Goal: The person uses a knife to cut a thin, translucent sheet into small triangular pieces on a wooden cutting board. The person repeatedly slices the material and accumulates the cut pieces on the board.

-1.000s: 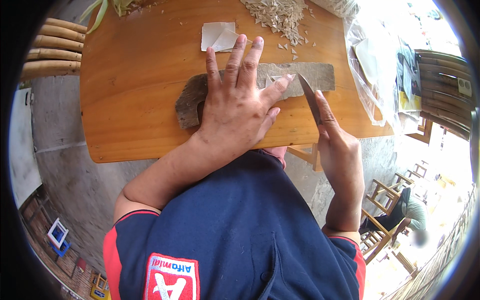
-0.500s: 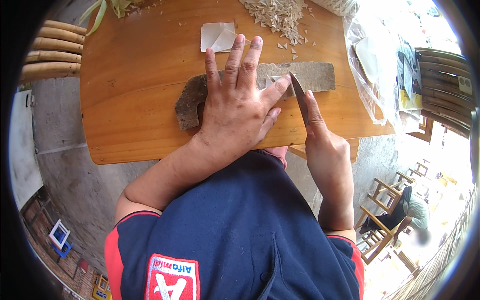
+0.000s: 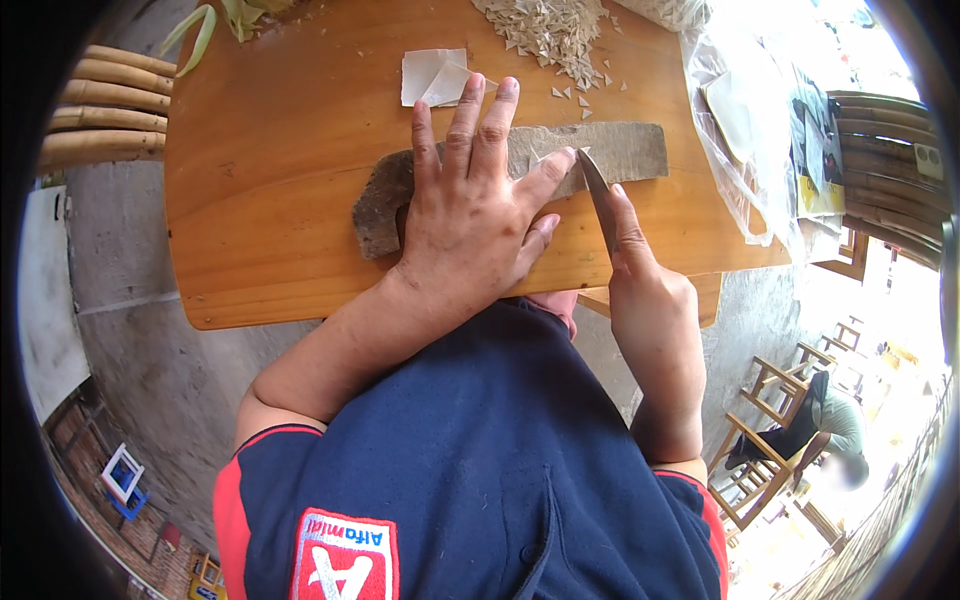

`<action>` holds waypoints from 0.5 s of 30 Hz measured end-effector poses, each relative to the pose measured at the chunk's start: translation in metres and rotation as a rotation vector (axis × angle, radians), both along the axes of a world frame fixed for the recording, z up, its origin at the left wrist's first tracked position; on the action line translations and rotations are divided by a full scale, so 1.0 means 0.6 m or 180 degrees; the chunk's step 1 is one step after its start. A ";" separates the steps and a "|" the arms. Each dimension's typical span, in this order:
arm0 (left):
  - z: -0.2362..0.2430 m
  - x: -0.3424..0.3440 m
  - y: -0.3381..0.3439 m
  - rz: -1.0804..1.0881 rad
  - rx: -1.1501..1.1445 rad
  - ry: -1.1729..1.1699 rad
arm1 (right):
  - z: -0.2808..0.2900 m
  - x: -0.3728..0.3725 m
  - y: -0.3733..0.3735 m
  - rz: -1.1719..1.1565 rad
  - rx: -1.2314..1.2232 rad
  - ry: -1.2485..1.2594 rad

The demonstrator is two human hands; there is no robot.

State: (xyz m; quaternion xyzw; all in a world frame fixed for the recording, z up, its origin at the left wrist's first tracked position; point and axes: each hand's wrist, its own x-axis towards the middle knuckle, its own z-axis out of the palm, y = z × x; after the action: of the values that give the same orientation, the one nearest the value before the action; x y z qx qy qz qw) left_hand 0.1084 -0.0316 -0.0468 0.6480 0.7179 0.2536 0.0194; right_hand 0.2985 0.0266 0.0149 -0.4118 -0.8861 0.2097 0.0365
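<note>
My left hand [image 3: 465, 210] lies palm down across a worn wooden board [image 3: 635, 150], its fingers spread. The index fingertip presses on thin white pieces [image 3: 586, 151], mostly hidden under it. Gripped in my right hand [image 3: 650, 300] is a knife [image 3: 598, 195], the thumb laid along the blade. The blade tip rests at the white pieces, right beside my left index finger. Beyond my fingertips lie thin off-white sheets [image 3: 424, 78], overlapping each other. Farther off, to the right, a heap of small off-white triangles [image 3: 550, 38] spreads over the wooden table [image 3: 270, 190].
A clear plastic bag [image 3: 735, 130] hangs over the table's right edge. Green leaf strips [image 3: 200, 35] lie at the far left corner. Bamboo slat seats [image 3: 115, 110] flank the table. At lower right, another person [image 3: 840, 425] bends near wooden chairs [image 3: 755, 470].
My left index fingertip has shifted slightly left, and less of the white piece shows beneath it. The knife stays almost in place beside it. The other person has moved a little.
</note>
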 end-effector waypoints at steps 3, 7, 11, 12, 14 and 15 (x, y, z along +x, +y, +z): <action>0.004 0.001 -0.001 0.0069 -0.0024 -0.0049 | -0.009 0.013 -0.003 -0.0412 -0.0202 0.0362; 0.004 0.000 -0.004 0.0053 -0.0012 -0.0059 | -0.001 0.024 0.002 -0.0412 -0.0475 0.0364; 0.005 -0.001 -0.005 0.0014 0.0001 -0.0073 | 0.005 0.025 0.000 -0.0523 -0.0586 0.0290; 0.006 -0.001 -0.004 0.0004 -0.0006 -0.0072 | 0.006 0.025 -0.001 -0.0493 -0.0555 0.0281; 0.006 -0.001 -0.004 -0.0004 0.0004 -0.0086 | 0.005 0.025 -0.003 -0.0423 -0.0491 0.0271; 0.006 -0.002 -0.004 -0.0009 0.0010 -0.0094 | 0.006 0.023 -0.003 -0.0435 -0.0518 0.0271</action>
State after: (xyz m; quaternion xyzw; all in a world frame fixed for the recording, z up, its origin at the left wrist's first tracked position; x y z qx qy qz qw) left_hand 0.1073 -0.0338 -0.0434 0.6452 0.7162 0.2642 0.0293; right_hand 0.3124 0.0250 0.0185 -0.4636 -0.8336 0.2953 0.0547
